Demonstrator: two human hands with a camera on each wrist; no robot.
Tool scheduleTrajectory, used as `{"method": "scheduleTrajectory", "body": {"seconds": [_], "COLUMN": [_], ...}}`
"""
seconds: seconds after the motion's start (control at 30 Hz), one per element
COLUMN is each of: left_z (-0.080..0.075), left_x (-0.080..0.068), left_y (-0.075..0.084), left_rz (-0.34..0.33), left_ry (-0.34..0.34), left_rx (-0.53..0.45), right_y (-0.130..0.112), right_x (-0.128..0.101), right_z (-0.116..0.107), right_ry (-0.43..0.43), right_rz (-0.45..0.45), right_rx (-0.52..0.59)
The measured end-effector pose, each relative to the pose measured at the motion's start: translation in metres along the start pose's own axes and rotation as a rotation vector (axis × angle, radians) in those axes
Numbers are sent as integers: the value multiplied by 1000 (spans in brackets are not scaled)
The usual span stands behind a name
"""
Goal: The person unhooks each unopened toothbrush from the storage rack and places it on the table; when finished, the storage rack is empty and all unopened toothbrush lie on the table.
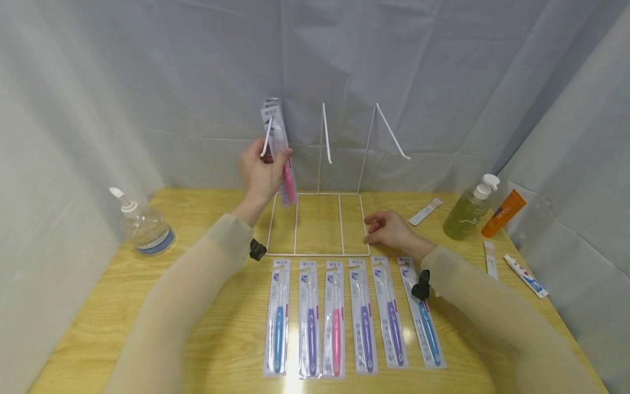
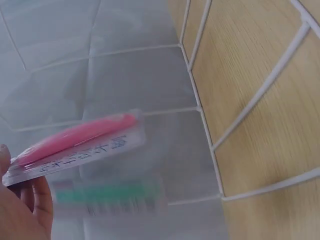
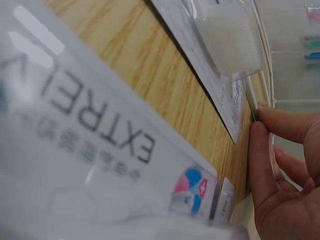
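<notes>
Thumb and fingers of the left hand point(image 1: 263, 169) clamp a pink-handled toothbrush pack point(image 1: 289, 183) in the head view, a long card under clear plastic, tilted at the left prong of a white wire rack point(image 1: 318, 255). The prong shows in front of the card's upper part; more cards overlap behind. The right hand point(image 1: 391, 227) has thumb and fingertip at the right side of the rack's rectangular base. Before the rack, six toothbrush packs point(image 1: 311, 334) lie side by side on a wood-grained table point(image 1: 206, 339), their handles blue, purple and pink. To the left stands a rounded, clear pump bottle point(image 1: 147, 224); to the right, a green pump bottle point(image 1: 465, 216), a flat orange tube point(image 1: 504, 213) and a white toothpaste tube point(image 1: 525, 275). Softly creased grey cloth point(image 1: 221, 65) hangs behind.

In the left wrist view the left hand pinches one end of the pack, whose smooth pink handle bulges under glossy film. A blurred green-handled pack point(image 2: 107, 194) shows just beside it.

In the right wrist view thumb and finger meet on a thin, round wire. Close by, pale bristles point(image 3: 232, 45) fill a clear, moulded blister.
</notes>
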State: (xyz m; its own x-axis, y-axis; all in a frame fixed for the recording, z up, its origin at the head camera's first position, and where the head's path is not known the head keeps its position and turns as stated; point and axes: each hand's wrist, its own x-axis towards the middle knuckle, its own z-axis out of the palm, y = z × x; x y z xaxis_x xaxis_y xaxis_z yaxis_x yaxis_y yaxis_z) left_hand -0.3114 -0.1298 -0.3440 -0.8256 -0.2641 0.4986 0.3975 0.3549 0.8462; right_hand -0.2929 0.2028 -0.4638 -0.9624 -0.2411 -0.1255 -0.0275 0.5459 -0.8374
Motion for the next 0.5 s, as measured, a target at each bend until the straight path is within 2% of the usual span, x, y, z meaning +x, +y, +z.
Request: {"method": "scheduleTrajectory", "body": {"seconds": [0.17,0.3,0.4,0.5], "left_z": [8,4,-12,-41], "left_x": [-7,-20,-35,-52], "left_y": [11,16,15,11], "left_rz": [-11,20,4,-98], "left_ry": [-122,-234,-336,-451], "left_rx": [-84,-95,-46,3], "right_y": [1,2,2,0], "right_x": [-1,-1,-2,-1], "right_z": [-3,-3,-1,1], "right_ry": [-4,-6,-7,-6], "right_rz": [4,3,5,5], "right_rx": [20,19,20,14]}}
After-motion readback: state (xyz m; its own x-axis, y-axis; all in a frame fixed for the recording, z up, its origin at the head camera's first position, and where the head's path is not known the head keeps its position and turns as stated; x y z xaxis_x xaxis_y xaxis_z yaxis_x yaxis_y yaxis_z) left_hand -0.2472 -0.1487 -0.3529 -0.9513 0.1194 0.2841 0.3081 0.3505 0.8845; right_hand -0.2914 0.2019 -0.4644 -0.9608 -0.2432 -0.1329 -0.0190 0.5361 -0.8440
